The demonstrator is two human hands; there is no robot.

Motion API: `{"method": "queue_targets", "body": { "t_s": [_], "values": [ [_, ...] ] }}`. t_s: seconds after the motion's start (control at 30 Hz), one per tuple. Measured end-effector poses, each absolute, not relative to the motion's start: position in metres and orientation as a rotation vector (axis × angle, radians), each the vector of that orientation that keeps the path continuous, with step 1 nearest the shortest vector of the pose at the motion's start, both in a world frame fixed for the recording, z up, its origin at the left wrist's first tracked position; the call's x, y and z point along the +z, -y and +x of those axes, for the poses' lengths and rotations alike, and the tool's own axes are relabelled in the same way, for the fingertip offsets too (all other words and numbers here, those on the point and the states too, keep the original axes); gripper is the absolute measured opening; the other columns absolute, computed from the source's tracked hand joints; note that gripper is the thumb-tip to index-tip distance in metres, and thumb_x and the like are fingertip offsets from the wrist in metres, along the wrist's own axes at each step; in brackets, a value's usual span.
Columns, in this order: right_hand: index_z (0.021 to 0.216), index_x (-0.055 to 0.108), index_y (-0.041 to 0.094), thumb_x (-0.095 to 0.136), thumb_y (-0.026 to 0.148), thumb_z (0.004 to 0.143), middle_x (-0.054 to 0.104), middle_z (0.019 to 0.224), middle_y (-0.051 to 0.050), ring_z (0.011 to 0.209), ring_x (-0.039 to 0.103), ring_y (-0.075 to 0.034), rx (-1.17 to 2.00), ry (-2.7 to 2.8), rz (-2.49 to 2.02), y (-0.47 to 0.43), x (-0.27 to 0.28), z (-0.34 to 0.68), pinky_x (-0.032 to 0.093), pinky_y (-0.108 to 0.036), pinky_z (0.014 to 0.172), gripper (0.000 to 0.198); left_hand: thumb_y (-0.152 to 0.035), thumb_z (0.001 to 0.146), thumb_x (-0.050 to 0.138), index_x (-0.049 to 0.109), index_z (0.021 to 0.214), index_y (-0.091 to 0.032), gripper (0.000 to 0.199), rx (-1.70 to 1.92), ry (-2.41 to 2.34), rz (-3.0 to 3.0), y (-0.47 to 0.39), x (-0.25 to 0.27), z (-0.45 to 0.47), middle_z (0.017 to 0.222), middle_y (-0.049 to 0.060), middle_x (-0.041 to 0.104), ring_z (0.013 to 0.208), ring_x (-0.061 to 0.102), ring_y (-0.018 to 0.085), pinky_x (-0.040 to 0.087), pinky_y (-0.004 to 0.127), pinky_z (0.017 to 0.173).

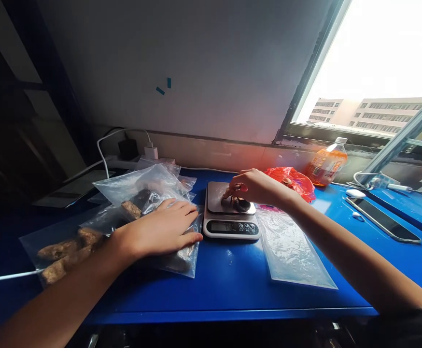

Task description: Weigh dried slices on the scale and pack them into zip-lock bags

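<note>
My left hand (169, 227) lies spread out, palm down, on clear plastic bags (153, 179) left of the scale. Some of these bags hold lumpy brown chunks (57, 251). A white kitchen scale (232, 227) with a metal plate and a small display stands in the middle. Over its plate is my right hand (249, 186), fingers bent down and closed around a small brown dried piece (227, 194). Beside the fingertips, a dark rounded piece (242, 206) rests on the plate. Part of what the right fingers grip is hidden. To the scale's right lies a flat clear bag (292, 246).
A crumpled red plastic bag (296, 181) and an orange drink bottle (330, 162) stand behind on the right. Farther right lie a phone (383, 219) and a white earphone case (356, 193). A white cable (104, 150) runs along the back left. The blue tabletop (225, 290) ends in front.
</note>
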State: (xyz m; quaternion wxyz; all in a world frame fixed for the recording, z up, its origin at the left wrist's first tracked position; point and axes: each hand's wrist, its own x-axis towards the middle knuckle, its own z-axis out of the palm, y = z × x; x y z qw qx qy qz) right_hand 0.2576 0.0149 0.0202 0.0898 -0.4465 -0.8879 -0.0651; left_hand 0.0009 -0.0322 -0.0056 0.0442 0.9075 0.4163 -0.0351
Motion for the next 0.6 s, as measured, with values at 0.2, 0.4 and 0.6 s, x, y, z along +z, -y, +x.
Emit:
{"method": "queue_targets", "body": {
  "t_s": [0.2, 0.4, 0.6],
  "values": [
    [0.111, 0.069, 0.022, 0.061, 0.026, 0.086, 0.073, 0.1, -0.005, 0.084, 0.067, -0.018, -0.247, 2.619, -1.342, -0.013, 0.018, 0.264, 0.047, -0.027, 0.074, 0.026, -0.054, 0.091, 0.044, 0.063, 0.12, -0.019, 0.049, -0.087, -1.255, 2.789, 0.03, -0.01, -0.001, 0.136, 0.011, 0.056, 0.131, 0.043, 0.029, 0.024, 0.043, 0.112],
    [0.118, 0.066, 0.02, 0.061, 0.022, 0.086, 0.07, 0.101, -0.008, 0.085, 0.065, -0.019, -0.274, 2.51, -1.35, -0.009, 0.018, 0.267, 0.048, -0.028, 0.074, 0.032, -0.054, 0.092, 0.042, 0.061, 0.124, -0.019, 0.051, -0.14, -1.266, 2.801, 0.03, -0.007, 0.0, 0.139, 0.011, 0.053, 0.133, 0.041, 0.029, 0.024, 0.044, 0.113],
    [0.107, 0.07, 0.023, 0.055, 0.015, 0.087, 0.065, 0.106, -0.007, 0.085, 0.063, -0.015, -0.279, 2.326, -1.131, 0.007, 0.013, 0.281, 0.05, -0.027, 0.077, 0.026, -0.053, 0.092, 0.042, 0.061, 0.123, -0.018, 0.051, -0.173, -1.271, 2.799, 0.03, -0.005, 0.002, 0.139, 0.011, 0.053, 0.132, 0.042, 0.029, 0.025, 0.045, 0.112]
  ]
}}
